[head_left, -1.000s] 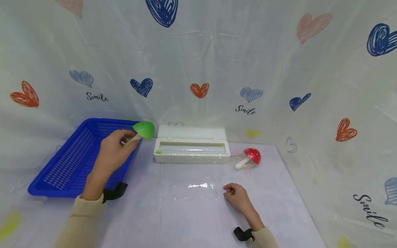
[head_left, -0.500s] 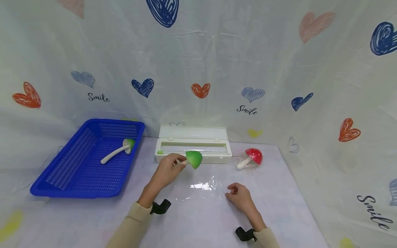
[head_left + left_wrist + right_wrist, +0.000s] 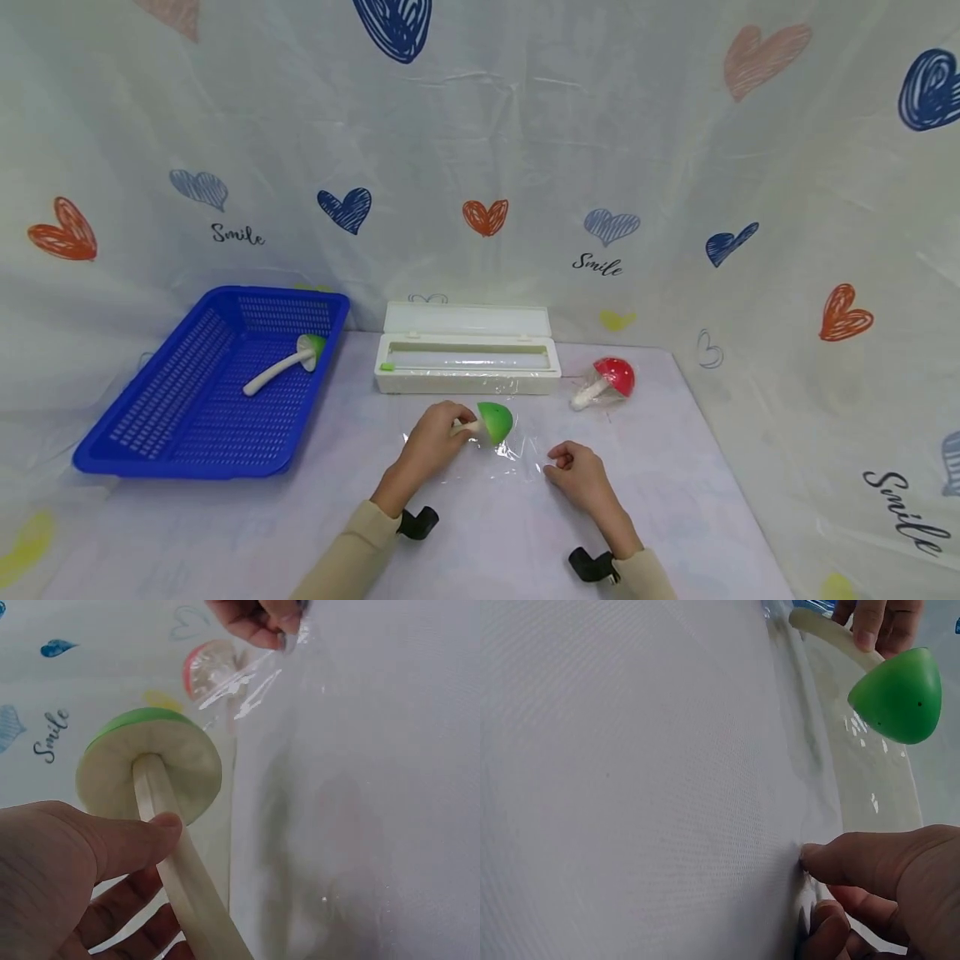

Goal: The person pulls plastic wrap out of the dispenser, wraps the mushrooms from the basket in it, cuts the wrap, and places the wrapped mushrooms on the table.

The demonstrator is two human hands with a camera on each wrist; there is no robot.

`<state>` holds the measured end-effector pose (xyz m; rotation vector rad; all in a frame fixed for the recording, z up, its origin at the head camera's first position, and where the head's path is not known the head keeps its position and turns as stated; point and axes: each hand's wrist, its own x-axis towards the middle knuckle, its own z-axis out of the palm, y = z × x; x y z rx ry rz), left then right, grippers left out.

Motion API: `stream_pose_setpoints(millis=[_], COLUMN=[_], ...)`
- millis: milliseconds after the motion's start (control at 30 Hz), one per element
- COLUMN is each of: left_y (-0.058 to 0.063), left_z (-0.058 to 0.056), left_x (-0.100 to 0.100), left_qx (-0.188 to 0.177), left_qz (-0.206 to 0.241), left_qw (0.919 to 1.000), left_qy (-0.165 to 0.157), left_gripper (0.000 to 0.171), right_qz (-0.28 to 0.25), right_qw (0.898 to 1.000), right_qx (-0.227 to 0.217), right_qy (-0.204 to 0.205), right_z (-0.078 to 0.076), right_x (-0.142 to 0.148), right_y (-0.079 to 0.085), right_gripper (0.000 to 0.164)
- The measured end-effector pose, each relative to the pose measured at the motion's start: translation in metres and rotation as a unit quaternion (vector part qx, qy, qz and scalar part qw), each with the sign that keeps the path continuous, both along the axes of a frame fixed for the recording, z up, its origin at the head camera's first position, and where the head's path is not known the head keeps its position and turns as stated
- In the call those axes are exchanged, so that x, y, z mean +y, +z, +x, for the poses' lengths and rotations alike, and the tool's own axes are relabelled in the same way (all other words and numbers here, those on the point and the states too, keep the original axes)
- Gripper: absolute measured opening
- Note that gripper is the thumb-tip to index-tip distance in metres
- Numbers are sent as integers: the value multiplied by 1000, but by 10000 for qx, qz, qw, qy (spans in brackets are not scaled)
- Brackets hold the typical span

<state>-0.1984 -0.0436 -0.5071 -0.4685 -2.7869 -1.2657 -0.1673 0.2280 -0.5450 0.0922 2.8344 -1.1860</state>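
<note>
My left hand (image 3: 437, 437) holds a toy mushroom with a green cap (image 3: 496, 422) and pale stem, thumb and fingers around the stem. In the left wrist view the cap's pale underside (image 3: 120, 776) shows, tilted up. Below the mushroom a sheet of clear cling film (image 3: 523, 450) lies spread over the table, glinting. At the film's right edge, my right hand (image 3: 581, 479) pinches it between thumb and fingers; the left wrist view shows the film (image 3: 247, 690) stretching from those fingers.
Behind the hands stands a white cling film dispenser (image 3: 465, 383), lid raised. A red-capped mushroom (image 3: 613, 377) wrapped in film lies to its right. On the left, a blue basket (image 3: 180, 462) contains another green-capped mushroom (image 3: 307, 354).
The left hand has carried the green mushroom from over the basket rightward, then lower and nearer, to above the film. The right hand has stayed at the film's edge.
</note>
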Motion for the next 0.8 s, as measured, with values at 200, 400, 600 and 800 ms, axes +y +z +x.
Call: stream_pose_setpoints(millis=[200,400,600,800], left_y=[-5,-10,-16,-17], left_z=[1,0,-2,-4], left_x=[7,12,15,16], left_qx=[-3,85,124,125], left_qz=[-310,-675,-964,-962], left_qw=[9994,9975,9950,9951], left_qy=[157,176,228,200], left_gripper=[12,13,15,15], right_qz=[-122,-231,-602,-1327], right_qw=[9998,9995,9980,9911], right_qx=[149,157,45,-90], right_qy=[52,132,186,13], right_z=[2,4,7,4], right_x=[-2,-3,-2,0], right_y=[-1,0,4,4], right_gripper=[15,16,28,28])
